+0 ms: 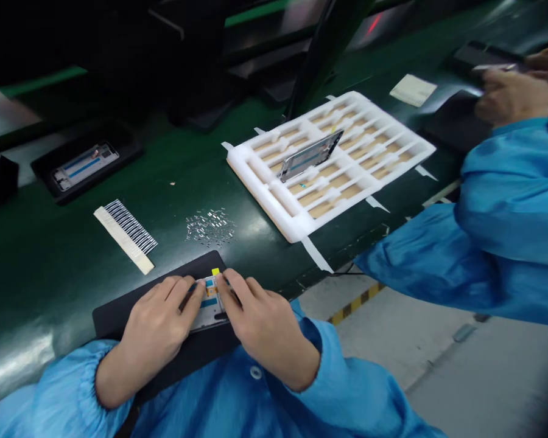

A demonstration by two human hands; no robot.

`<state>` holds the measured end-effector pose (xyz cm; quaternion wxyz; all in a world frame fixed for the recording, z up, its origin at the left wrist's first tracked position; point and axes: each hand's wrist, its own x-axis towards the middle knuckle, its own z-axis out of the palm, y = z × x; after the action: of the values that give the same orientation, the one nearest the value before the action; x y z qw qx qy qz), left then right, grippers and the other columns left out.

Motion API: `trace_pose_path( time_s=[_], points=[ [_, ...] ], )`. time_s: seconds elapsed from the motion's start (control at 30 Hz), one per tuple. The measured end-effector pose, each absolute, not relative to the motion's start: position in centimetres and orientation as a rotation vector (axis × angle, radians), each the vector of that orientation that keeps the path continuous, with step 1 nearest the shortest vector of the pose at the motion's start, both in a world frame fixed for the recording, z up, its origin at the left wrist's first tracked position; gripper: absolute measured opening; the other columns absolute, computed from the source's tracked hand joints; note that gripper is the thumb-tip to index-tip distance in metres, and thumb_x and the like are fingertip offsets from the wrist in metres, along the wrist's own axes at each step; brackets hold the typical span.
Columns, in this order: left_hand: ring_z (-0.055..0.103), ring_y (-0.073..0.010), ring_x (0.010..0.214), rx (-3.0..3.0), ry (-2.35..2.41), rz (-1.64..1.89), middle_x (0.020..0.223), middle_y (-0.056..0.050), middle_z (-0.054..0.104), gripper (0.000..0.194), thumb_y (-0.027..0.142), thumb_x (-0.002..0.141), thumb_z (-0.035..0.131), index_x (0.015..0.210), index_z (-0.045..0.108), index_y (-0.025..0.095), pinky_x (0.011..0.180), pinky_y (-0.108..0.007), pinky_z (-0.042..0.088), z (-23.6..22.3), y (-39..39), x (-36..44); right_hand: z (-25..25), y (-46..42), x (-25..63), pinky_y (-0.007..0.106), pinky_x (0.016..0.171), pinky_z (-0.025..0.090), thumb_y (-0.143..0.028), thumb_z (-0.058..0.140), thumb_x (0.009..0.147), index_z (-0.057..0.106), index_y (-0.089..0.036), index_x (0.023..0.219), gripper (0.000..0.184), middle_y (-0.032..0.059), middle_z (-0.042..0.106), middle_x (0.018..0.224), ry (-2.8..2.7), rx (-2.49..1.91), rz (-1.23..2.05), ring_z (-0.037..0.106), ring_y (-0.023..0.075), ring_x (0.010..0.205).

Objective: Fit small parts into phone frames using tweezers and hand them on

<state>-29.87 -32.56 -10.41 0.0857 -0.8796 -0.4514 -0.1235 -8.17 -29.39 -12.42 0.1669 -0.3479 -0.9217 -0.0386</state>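
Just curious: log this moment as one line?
left hand: on phone frame | right hand: on phone frame | beneath: black mat

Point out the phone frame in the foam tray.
The tilted phone frame across the white foam tray. The others lie flat: a frame between the person's left hand and right hand, a frame in a black tray at left.

My left hand [158,328] and right hand [265,328] hide most of the phone housing [209,313]; the silver bits [210,227] beyond them are too small to identify.
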Motion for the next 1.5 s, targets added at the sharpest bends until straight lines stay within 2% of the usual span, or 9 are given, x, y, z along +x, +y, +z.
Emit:
trace_pose_path(
  time_s=[0.13, 0.37, 0.5, 0.73, 0.87, 1.0, 1.2, 1.37, 1.5],
  points=[
    [0.069, -0.0289, 0.094, -2.634, -1.351, -0.355, 0.108, -0.016, 0.074, 0.030, 0.008, 0.101, 0.048, 0.120, 0.072, 0.006, 0.080, -0.042, 0.064, -10.4, -32.6, -29.8, -12.8, -29.9, -7.9, 0.036, 0.051, 0.054, -0.006, 0.049, 0.098, 0.068, -0.004, 0.132, 0.039, 0.0219, 0.073, 0.124, -2.576, -1.022, 0.078, 0.069, 0.0250, 0.079],
    [0.071, -0.0275, 0.099, -2.719, -1.487, -0.350, 0.115, -0.014, 0.073, 0.021, 0.021, 0.107, 0.051, 0.118, 0.067, 0.014, 0.083, -0.042, 0.064, -9.5, -32.6, -30.3, -13.9, -27.4, -5.6, 0.035, 0.079, 0.061, -0.023, 0.067, 0.101, 0.078, -0.021, 0.108, 0.013, 0.0107, 0.068, 0.115, -1.681, -1.075, 0.715, 0.071, 0.0213, 0.096],
    [0.070, -0.0350, 0.113, -2.808, -1.573, -0.236, 0.129, -0.017, 0.069, 0.036, 0.050, 0.106, 0.053, 0.116, 0.062, 0.017, 0.091, -0.052, 0.064, -8.6, -33.0, -30.6, -15.7, -26.5, -4.6, 0.043, 0.085, 0.057, -0.031, 0.045, 0.111, 0.079, -0.022, 0.095, 0.039, 0.0098, 0.070, 0.110, -1.294, -1.063, 0.752, 0.069, 0.0243, 0.098],
    [0.070, -0.0314, 0.115, -2.848, -1.665, -0.228, 0.131, -0.012, 0.069, 0.020, 0.043, 0.095, 0.064, 0.099, 0.056, 0.025, 0.087, -0.045, 0.062, -7.9, -32.0, -32.0, -18.3, -27.3, -4.9, 0.031, 0.051, 0.045, -0.035, 0.043, 0.111, 0.077, -0.022, 0.098, 0.039, 0.0041, 0.067, 0.078, -1.289, -1.101, 0.716, 0.058, 0.0173, 0.060],
    [0.072, -0.0285, 0.105, -2.710, -1.822, -0.302, 0.127, -0.006, 0.072, 0.033, 0.056, 0.088, 0.068, 0.102, 0.060, 0.028, 0.084, -0.040, 0.058, -5.6, -25.4, -33.9, -17.6, -27.3, -5.0, 0.031, 0.054, 0.047, -0.033, 0.043, 0.110, 0.076, -0.022, 0.094, 0.037, 0.0028, 0.068, 0.076, -1.328, -1.086, 0.736, 0.058, 0.0160, 0.056],
    [0.066, -0.0223, 0.072, -2.437, -2.156, -0.090, 0.095, -0.002, 0.075, 0.051, 0.071, 0.078, 0.074, 0.101, 0.068, 0.026, 0.061, -0.031, 0.046, -2.7, -14.4, -34.1, -17.1, -26.8, -4.9, 0.030, 0.059, 0.049, -0.029, 0.043, 0.109, 0.073, -0.022, 0.093, 0.035, 0.0018, 0.068, 0.074, -1.348, -1.061, 0.706, 0.061, 0.0158, 0.059],
    [0.062, -0.0200, 0.080, -2.203, -2.305, -0.200, 0.089, -0.006, 0.072, 0.050, 0.054, 0.076, 0.088, 0.097, 0.074, 0.011, 0.083, -0.038, 0.055, -3.3, 0.7, -32.7, -17.1, -26.5, -4.9, 0.029, 0.059, 0.047, -0.024, 0.043, 0.108, 0.070, -0.021, 0.091, 0.033, 0.0011, 0.065, 0.070, -1.392, -1.085, 0.620, 0.062, 0.0155, 0.060],
    [0.069, -0.0222, 0.107, -2.202, -2.294, -0.403, 0.123, -0.010, 0.069, 0.035, 0.041, 0.102, 0.067, 0.124, 0.067, 0.014, 0.095, -0.045, 0.060, -6.1, 8.0, -31.9, -17.1, -26.2, -4.7, 0.029, 0.062, 0.047, -0.021, 0.042, 0.108, 0.070, -0.021, 0.090, 0.033, 0.0017, 0.068, 0.072, -1.386, -1.108, 0.556, 0.065, 0.0157, 0.063],
    [0.067, -0.0257, 0.117, -2.151, -2.379, -0.417, 0.134, -0.012, 0.064, 0.041, 0.041, 0.101, 0.067, 0.134, 0.063, 0.015, 0.099, -0.048, 0.059, -7.5, 10.9, -31.5, -17.1, -26.0, -4.7, 0.029, 0.063, 0.048, -0.021, 0.043, 0.108, 0.068, -0.021, 0.089, 0.032, 0.0018, 0.068, 0.073, -1.381, -1.105, 0.530, 0.065, 0.0160, 0.064]
  ],
)
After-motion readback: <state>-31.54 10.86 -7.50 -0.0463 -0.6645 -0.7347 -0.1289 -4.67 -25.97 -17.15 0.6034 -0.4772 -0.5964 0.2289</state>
